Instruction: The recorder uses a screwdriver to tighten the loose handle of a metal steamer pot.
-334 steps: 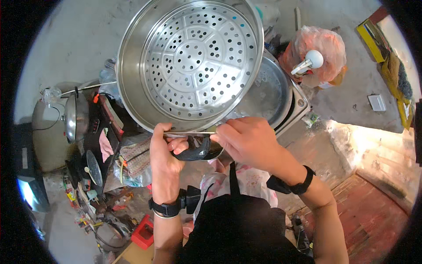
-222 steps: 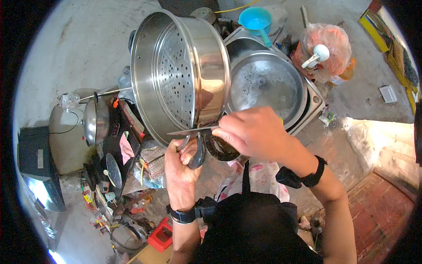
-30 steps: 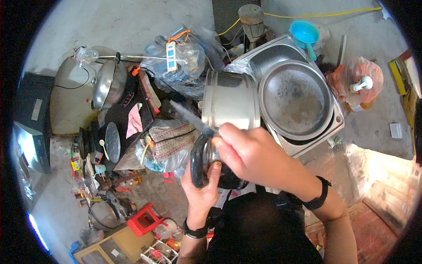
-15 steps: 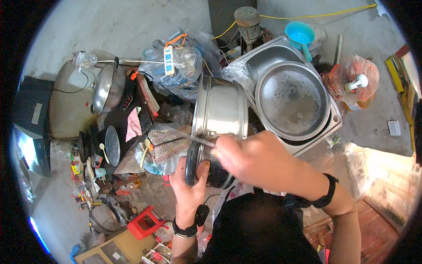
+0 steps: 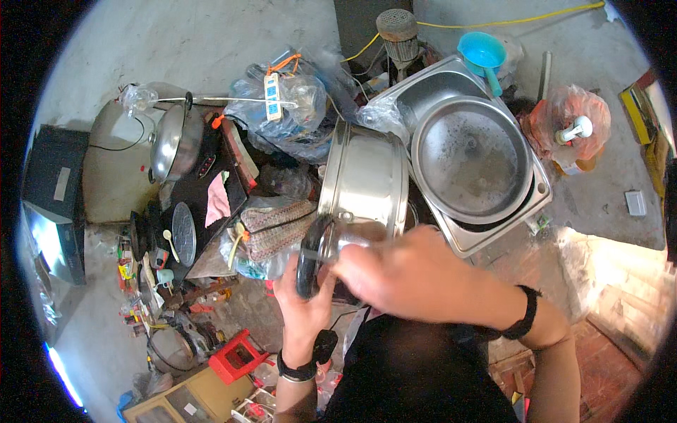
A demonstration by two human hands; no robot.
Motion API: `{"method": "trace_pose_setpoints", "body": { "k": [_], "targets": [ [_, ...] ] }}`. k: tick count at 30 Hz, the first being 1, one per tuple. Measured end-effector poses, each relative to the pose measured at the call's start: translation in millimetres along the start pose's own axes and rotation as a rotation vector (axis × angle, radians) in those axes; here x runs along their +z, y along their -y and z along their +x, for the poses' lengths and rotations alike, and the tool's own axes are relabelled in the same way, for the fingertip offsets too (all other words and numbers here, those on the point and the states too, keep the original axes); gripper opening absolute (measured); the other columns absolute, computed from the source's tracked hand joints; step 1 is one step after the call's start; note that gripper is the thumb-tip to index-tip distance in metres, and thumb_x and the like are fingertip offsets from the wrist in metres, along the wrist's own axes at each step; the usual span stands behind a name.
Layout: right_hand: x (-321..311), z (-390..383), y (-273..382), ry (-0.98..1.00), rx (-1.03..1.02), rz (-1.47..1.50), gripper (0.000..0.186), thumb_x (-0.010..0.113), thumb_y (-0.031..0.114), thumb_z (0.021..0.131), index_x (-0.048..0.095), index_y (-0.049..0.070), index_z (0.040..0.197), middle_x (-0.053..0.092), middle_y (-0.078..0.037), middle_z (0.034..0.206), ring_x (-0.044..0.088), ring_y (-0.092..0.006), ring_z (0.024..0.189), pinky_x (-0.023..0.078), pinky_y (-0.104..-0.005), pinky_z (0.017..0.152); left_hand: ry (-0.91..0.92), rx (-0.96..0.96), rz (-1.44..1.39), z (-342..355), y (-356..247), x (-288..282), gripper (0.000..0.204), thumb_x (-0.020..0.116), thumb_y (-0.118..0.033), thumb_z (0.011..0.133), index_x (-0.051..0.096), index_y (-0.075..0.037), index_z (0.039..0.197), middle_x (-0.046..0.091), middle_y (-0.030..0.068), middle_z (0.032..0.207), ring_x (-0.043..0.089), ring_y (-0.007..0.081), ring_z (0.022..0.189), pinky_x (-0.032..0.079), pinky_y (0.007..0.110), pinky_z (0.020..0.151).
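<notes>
A shiny steel pot point(image 5: 367, 173) is tipped on its side in front of me. My left hand point(image 5: 302, 303) grips its black side handle point(image 5: 308, 261) from below, with the thumb on the near side. My right hand point(image 5: 395, 275), blurred by motion, is closed close against the handle. From its fingers a thin grey metal strip or rod point(image 5: 314, 254) crosses the handle; the blur hides its exact kind. Left of the pot lies a knitted striped pouch point(image 5: 278, 229) on plastic bags.
A steel sink point(image 5: 458, 243) holds a wide basin point(image 5: 472, 169). Behind it are a blue dipper point(image 5: 483, 51) and a motor-like grey device point(image 5: 398, 32). At the left stand a lidded wok point(image 5: 176, 144) and a black stove top point(image 5: 190, 190). A red stool point(image 5: 240, 358) stands lower left.
The pot has shifted slightly right and down in the view. My right hand has moved slightly down and toward the handle, and less of the thin metal piece shows.
</notes>
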State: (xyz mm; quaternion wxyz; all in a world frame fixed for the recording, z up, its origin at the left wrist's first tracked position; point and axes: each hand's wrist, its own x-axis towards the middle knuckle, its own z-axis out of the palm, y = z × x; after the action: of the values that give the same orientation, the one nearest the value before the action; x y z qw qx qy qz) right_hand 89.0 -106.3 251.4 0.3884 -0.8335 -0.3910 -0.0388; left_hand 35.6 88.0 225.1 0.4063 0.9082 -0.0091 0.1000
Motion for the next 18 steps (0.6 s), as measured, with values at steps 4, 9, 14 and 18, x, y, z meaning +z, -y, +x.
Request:
{"method": "trace_pose_setpoints", "body": {
  "k": [4, 9, 14, 18],
  "targets": [
    [4.2, 0.2, -1.7, -0.037, 0.004, -0.029, 0.014, 0.056, 0.012, 0.075, 0.047, 0.002, 0.079, 0.055, -0.01, 0.051, 0.061, -0.0243, 0.046, 0.048, -0.0354, 0.039, 0.036, -0.18, 0.005, -0.3, -1.7, 0.3, 0.018, 0.064, 0.0, 0.074, 0.059, 0.0, 0.091, 0.06, 0.0079, 0.067, 0.054, 0.0116, 0.058, 0.044, 0.028, 0.056],
    [7.7, 5.2, -4.3, -0.111, -0.087, 0.001, 0.015, 0.058, 0.012, 0.075, 0.045, 0.003, 0.076, 0.055, -0.009, 0.05, 0.06, -0.0242, 0.044, 0.047, -0.0354, 0.038, -0.013, -0.268, -0.184, 1.6, -11.6, 2.8, 0.021, 0.062, 0.002, 0.076, 0.059, 0.003, 0.097, 0.06, 0.0037, 0.072, 0.051, 0.0061, 0.067, 0.045, 0.024, 0.061],
    [16.1, 0.5, 6.9, -0.09, -0.168, -0.13, 0.015, 0.057, 0.014, 0.077, 0.046, 0.004, 0.078, 0.054, -0.006, 0.051, 0.059, -0.021, 0.044, 0.046, -0.0337, 0.038, -0.023, -0.263, -0.236, 0.3, -8.4, 7.3, 0.015, 0.066, -0.005, 0.081, 0.061, 0.002, 0.093, 0.059, 0.0013, 0.072, 0.05, 0.0059, 0.067, 0.044, 0.024, 0.06],
    [5.7, 7.4, -12.0, -0.12, -0.128, -0.112, 0.013, 0.057, 0.012, 0.075, 0.047, 0.003, 0.076, 0.054, -0.006, 0.051, 0.058, -0.0192, 0.043, 0.046, -0.032, 0.038, 0.012, -0.335, -0.221, 8.5, -22.8, 5.4, 0.015, 0.064, -0.002, 0.08, 0.061, 0.002, 0.093, 0.062, 0.0021, 0.075, 0.053, 0.0056, 0.071, 0.045, 0.023, 0.063]
  ]
}}
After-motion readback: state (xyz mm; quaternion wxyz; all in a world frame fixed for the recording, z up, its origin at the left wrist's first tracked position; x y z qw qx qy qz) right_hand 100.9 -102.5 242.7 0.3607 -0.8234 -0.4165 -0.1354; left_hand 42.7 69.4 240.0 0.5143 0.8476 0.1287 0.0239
